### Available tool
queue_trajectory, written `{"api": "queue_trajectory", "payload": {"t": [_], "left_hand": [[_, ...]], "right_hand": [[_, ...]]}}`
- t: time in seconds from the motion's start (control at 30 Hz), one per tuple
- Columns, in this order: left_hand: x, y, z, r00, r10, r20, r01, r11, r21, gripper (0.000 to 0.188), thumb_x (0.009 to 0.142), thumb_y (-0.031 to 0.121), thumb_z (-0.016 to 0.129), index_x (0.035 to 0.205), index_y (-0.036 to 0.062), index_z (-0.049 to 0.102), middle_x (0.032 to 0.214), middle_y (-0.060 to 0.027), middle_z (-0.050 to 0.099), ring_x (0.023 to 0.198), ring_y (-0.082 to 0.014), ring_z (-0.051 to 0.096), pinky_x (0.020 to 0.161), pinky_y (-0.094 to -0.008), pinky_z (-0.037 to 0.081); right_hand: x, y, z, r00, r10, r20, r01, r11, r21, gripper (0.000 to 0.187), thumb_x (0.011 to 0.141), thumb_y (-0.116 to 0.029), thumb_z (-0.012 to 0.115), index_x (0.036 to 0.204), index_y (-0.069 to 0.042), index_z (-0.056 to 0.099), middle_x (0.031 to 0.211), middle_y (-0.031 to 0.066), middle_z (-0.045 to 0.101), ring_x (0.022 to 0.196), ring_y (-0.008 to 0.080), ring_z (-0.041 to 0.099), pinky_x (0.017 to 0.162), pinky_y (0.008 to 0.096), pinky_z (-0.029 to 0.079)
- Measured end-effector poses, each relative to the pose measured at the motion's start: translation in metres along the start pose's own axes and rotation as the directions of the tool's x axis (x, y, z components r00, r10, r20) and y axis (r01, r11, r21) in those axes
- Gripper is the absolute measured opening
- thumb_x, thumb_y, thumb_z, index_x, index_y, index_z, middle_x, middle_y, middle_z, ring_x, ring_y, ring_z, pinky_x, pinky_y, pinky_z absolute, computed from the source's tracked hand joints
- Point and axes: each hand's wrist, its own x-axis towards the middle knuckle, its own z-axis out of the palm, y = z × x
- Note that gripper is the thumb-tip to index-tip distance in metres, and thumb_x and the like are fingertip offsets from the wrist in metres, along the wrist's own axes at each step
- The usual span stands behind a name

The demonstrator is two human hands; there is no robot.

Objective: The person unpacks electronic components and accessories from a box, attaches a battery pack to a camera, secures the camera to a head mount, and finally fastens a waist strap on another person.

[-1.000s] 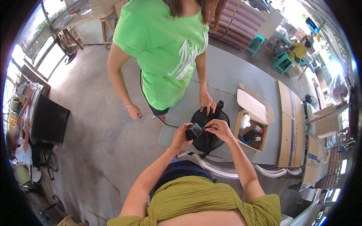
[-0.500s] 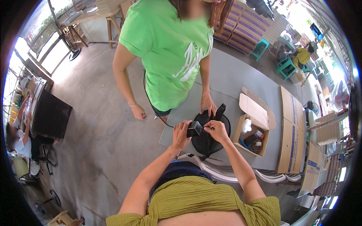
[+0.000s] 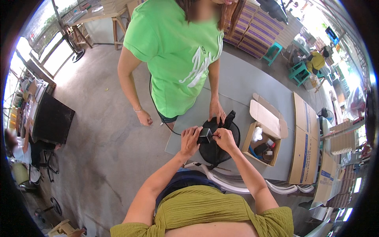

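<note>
My left hand [image 3: 190, 140] is closed around a small black box-shaped device [image 3: 205, 136] with a shiny face, held above the table. My right hand [image 3: 224, 139] pinches its fingertips together close to the device's right side; a thin dark bit shows there, too small to name. Below both hands lies a round black mesh-like bag [image 3: 219, 150] with straps, partly hidden by them. A black cable [image 3: 171, 130] runs from near my left hand toward the person in a green shirt. That person's hand [image 3: 216, 112] rests on the far edge of the bag.
Right of the bag, an open cardboard box [image 3: 272, 157] holds a white wad, a blue cable and small dark parts. Flat cartons [image 3: 303, 150] lie along the grey table's [image 3: 244, 83] right edge. White chairs [image 3: 227, 183] stand at the near edge. The person in green [image 3: 169, 59] stands opposite.
My right fingertips have moved slightly left, closer to the device, and the device has turned a little. The other person's hand stays on the bag.
</note>
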Motion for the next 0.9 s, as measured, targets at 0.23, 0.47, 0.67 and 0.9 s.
{"api": "queue_trajectory", "payload": {"t": [0.23, 0.47, 0.67, 0.9], "left_hand": [[0.008, 0.005, 0.002, 0.999, 0.04, 0.005, -0.04, 0.996, 0.082, 0.074, 0.061, 0.004, 0.076, 0.128, 0.015, 0.047, 0.12, -0.0069, 0.051, 0.113, -0.0289, 0.05, 0.098, -0.0451, 0.035], [0.019, 0.003, -0.002, 0.996, -0.037, 0.077, 0.031, 0.997, 0.075, 0.075, 0.059, 0.008, 0.079, 0.126, 0.0149, 0.047, 0.118, -0.0104, 0.055, 0.109, -0.032, 0.053, 0.094, -0.0448, 0.039], [0.015, -0.019, 0.01, 0.954, -0.126, 0.271, 0.18, 0.966, -0.187, 0.08, 0.056, 0.023, 0.086, 0.125, 0.0092, 0.048, 0.108, -0.014, 0.062, 0.1, -0.0344, 0.06, 0.087, -0.0433, 0.047], [0.006, -0.036, 0.023, 0.764, -0.184, 0.618, 0.56, 0.665, -0.494, 0.087, 0.06, 0.055, 0.084, 0.125, 0.0061, 0.053, 0.113, -0.0108, 0.063, 0.101, -0.0265, 0.061, 0.091, -0.0377, 0.047]], "right_hand": [[0.001, 0.021, 0.016, 0.987, -0.068, -0.147, 0.061, 0.997, -0.052, 0.01, 0.067, 0.003, 0.07, 0.076, 0.001, 0.066, 0.076, 0.015, 0.064, 0.075, 0.0318, 0.063, 0.069, 0.0381, 0.05], [0.003, 0.02, -0.007, 0.997, 0.024, -0.076, -0.007, 0.977, 0.213, 0.022, 0.072, -0.005, 0.075, 0.092, -0.003, 0.068, 0.091, 0.0152, 0.066, 0.088, 0.0287, 0.065, 0.078, 0.0389, 0.051], [-0.01, 0.115, -0.027, 0.991, 0.134, -0.021, -0.135, 0.988, -0.069, 0.048, 0.065, -0.004, 0.078, 0.11, -0.005, 0.062, 0.114, 0.0159, 0.059, 0.11, 0.0344, 0.056, 0.095, 0.0423, 0.047], [-0.026, 0.136, 0.0, 0.955, -0.051, 0.293, 0.169, 0.904, -0.392, 0.112, 0.055, -0.01, 0.086, 0.148, -0.015, 0.024, 0.149, 0.01, 0.032, 0.139, 0.039, 0.028, 0.11, 0.0494, 0.033]]}}
